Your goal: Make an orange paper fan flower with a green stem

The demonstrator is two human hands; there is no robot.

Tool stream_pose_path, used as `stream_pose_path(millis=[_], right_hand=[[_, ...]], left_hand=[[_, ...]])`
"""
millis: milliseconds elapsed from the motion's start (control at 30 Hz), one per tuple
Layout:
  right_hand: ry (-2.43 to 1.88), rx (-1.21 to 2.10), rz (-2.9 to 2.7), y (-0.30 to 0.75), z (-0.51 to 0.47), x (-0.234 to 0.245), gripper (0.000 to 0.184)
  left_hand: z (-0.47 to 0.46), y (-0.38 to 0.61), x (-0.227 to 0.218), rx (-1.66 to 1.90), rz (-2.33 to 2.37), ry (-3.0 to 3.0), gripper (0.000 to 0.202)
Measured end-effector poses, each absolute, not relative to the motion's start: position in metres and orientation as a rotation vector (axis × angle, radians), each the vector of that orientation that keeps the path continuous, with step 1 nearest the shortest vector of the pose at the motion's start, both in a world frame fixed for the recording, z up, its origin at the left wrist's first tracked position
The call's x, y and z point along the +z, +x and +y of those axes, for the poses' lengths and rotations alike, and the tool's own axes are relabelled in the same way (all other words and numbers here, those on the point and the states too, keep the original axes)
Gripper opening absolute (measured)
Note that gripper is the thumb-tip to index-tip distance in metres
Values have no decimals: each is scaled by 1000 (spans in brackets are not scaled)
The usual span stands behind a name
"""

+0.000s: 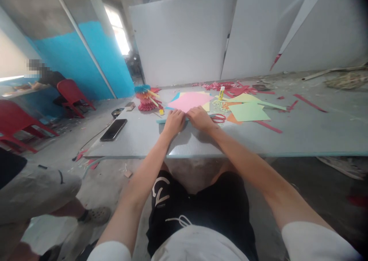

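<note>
My left hand (174,122) and my right hand (199,117) are close together near the table's front edge, fingers curled down. Both are closed on a narrow teal strip of paper (161,121), folded or rolled; I cannot tell which. Its ends show on either side of my hands, and my fingers hide the middle. Just beyond them lies a pink paper sheet (191,100) on top of yellow and blue sheets. Red-handled scissors (219,118) lie to the right of my right hand, with their blades not clearly visible.
A glue stick (221,93), a green paper sheet (249,112) and red paper scraps lie right of centre. To the left are a black phone (114,130) and a red-and-blue paper decoration (145,98). One person stands close at left; another sits farther back by red chairs (73,94).
</note>
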State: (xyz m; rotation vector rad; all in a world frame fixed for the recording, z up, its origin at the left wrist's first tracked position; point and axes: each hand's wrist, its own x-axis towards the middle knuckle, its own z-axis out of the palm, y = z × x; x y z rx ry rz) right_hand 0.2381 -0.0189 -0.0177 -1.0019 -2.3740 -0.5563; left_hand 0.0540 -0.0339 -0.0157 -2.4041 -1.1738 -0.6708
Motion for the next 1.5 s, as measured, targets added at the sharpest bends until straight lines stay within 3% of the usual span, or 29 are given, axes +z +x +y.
stream_pose_path(millis=[867, 1067, 1233, 1500], right_hand=[[-1179, -359, -1839, 316, 8, -10, 15], [-1052, -242, -1428, 315, -5, -1, 13], [-1008, 19, -1221, 294, -20, 11, 29], [-1141, 729, -1439, 271, -13, -3, 19]], left_hand=[[-15, 5, -18, -810, -1898, -1950, 32], [-15, 11, -20, -1051, -1820, -2038, 27], [-24, 29, -20, -1342, -1470, -2249, 30], [-28, 49, -18, -2094, -1452, -2612, 60]])
